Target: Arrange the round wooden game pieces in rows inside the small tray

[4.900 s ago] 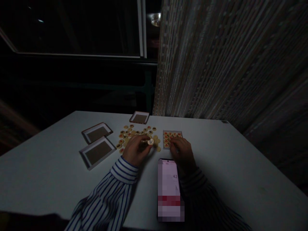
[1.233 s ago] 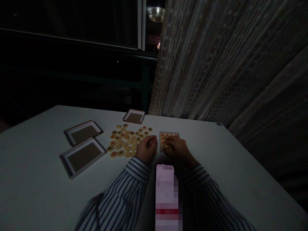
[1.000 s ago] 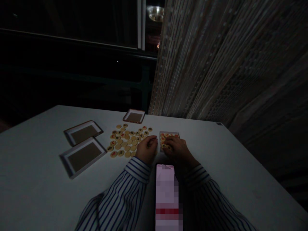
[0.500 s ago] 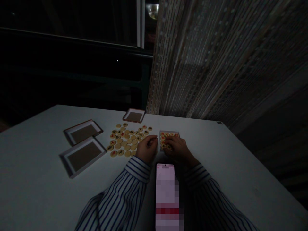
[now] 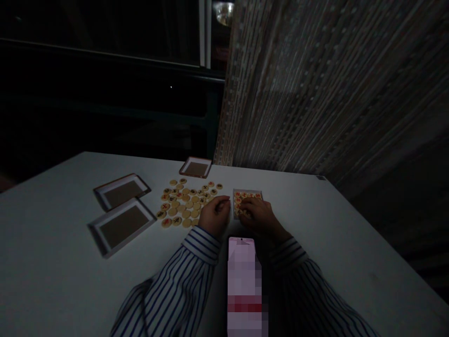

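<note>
Round Chinese chess pieces (image 5: 186, 213) lie scattered on the table, some showing red or black characters and others plain side up. My left hand (image 5: 214, 216) rests at the right edge of this spread with its fingers curled closed; whatever is in them, if anything, is hidden. To its right stands a small shallow box (image 5: 261, 193) with rows of pieces, red characters up along the far side. My right hand (image 5: 257, 215) reaches over the box's near right part, fingers bent and pinched down at a piece among those inside. The hand covers part of the box.
A phone (image 5: 241, 276) with a lit screen lies between my forearms. Two shallow trays (image 5: 122, 224) sit at the left, one overlapping the other's edge, and another tray (image 5: 195, 167) is near the far edge of the white table (image 5: 333, 262). A string curtain (image 5: 273, 93) hangs behind.
Both hands stay in nearly the same place, the right one still over the box. The whole view has shifted very slightly.
</note>
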### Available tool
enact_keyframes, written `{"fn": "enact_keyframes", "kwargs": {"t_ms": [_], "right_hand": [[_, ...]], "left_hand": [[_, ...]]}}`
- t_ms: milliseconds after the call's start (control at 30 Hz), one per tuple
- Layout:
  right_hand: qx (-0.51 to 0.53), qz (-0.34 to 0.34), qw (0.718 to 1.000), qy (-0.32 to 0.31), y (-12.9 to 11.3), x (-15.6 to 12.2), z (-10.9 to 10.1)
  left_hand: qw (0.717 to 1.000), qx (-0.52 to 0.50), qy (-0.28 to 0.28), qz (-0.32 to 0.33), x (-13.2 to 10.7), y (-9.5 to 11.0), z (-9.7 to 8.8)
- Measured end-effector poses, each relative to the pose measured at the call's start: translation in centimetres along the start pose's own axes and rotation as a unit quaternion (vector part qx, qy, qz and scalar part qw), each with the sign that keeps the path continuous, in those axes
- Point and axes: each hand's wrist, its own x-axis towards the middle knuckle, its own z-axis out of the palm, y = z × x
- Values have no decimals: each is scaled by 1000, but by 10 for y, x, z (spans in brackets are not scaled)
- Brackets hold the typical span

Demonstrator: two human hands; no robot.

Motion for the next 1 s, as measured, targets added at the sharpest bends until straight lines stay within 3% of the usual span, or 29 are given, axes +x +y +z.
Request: {"fn": "enact_keyframes", "kwargs": {"t_ms": [733, 1000], "right_hand": [[-6, -2, 1000, -29, -2, 0, -4], [-21, -10, 999, 26, -2, -2, -3]], "left_hand": [[999, 36, 4, 18, 1, -3, -2], [999, 12, 27, 22, 1, 12, -8]]}}
